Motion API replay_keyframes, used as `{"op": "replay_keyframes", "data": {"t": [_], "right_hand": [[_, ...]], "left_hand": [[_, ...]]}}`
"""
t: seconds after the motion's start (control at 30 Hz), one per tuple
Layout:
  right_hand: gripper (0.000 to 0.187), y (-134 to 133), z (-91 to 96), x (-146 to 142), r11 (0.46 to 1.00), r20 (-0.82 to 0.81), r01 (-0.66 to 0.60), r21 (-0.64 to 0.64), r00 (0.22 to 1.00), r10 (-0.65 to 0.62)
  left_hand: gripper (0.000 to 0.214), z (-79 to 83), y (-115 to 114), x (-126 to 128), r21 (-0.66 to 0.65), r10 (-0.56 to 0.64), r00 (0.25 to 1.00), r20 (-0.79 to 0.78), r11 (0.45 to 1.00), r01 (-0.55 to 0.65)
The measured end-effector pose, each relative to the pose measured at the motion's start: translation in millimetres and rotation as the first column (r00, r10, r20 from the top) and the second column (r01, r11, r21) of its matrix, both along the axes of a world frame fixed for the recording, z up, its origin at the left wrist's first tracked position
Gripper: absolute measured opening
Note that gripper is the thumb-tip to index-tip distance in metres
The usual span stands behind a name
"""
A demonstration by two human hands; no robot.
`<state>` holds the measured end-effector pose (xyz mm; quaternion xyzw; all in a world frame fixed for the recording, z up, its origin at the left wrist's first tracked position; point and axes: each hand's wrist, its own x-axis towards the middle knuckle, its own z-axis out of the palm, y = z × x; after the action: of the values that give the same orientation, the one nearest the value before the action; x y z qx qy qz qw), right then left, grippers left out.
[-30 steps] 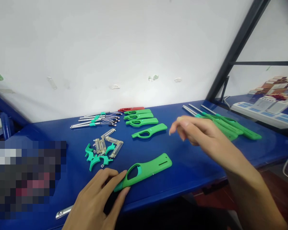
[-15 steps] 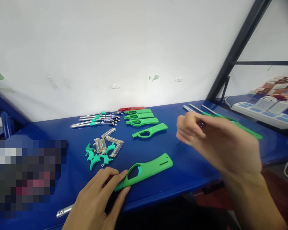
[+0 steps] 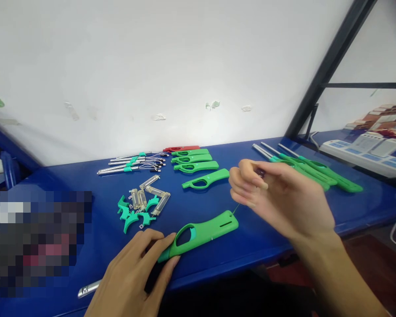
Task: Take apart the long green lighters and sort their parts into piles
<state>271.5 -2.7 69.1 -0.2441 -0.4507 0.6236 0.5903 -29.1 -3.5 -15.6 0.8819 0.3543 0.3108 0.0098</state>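
My left hand (image 3: 135, 275) pinches the narrow end of a green lighter shell (image 3: 201, 233) that lies near the front edge of the blue table (image 3: 69, 185). A silver metal tube (image 3: 89, 289) sticks out to the left of that hand. My right hand (image 3: 277, 198) hovers just right of the shell's wide end with fingers curled in a pinch; a thin wire-like piece (image 3: 236, 208) seems to hang from it toward the shell.
Green shell halves (image 3: 191, 160) and a red one (image 3: 181, 149) lie in a row at the back. Metal tube assemblies (image 3: 132, 165) sit left of them. Clear parts and green triggers (image 3: 141, 204) are piled mid-table. Finished green lighters (image 3: 310, 169) lie right.
My right hand has curled from loosely spread fingers into a pinch and moved left and down toward the shell's wide end. My left hand and the shell have stayed in place.
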Motion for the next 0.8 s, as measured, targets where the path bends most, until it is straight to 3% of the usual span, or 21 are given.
{"op": "replay_keyframes", "data": {"t": [0.23, 0.4, 0.53, 0.63, 0.7, 0.8], "right_hand": [[0.04, 1.2, 0.6, -4.8, 0.999, 0.032, 0.026, 0.031, 0.999, -0.027], [0.035, 2.9, -5.5, -4.6, 0.98, 0.197, 0.129, 0.151, 0.968, -0.158], [0.026, 2.7, -9.4, -2.8, 0.922, 0.353, 0.213, 0.322, 0.877, -0.326], [0.029, 0.3, -6.7, -2.6, 0.861, 0.446, 0.269, 0.433, 0.766, -0.463], [0.031, -1.7, -3.6, -2.6, 0.834, 0.5, 0.293, 0.468, 0.69, -0.523], [0.018, -3.3, -0.6, -1.2, 0.791, 0.521, 0.339, 0.508, 0.611, -0.597]], "left_hand": [[0.028, -0.9, -0.1, -0.1, 0.006, 0.008, 1.0, 0.002, 1.0, -0.008], [0.03, -1.5, 0.4, 0.1, 0.007, 0.011, 1.0, 0.001, 1.0, -0.011], [0.029, -1.1, 0.3, 0.2, 0.005, 0.019, 1.0, -0.005, 1.0, -0.019], [0.029, -0.5, 0.2, 0.3, 0.009, 0.022, 1.0, -0.002, 1.0, -0.022], [0.029, -0.1, 0.2, 0.3, 0.011, 0.017, 1.0, 0.005, 1.0, -0.017], [0.028, 0.4, 0.5, 0.1, 0.015, 0.006, 1.0, 0.008, 1.0, -0.006]]}}
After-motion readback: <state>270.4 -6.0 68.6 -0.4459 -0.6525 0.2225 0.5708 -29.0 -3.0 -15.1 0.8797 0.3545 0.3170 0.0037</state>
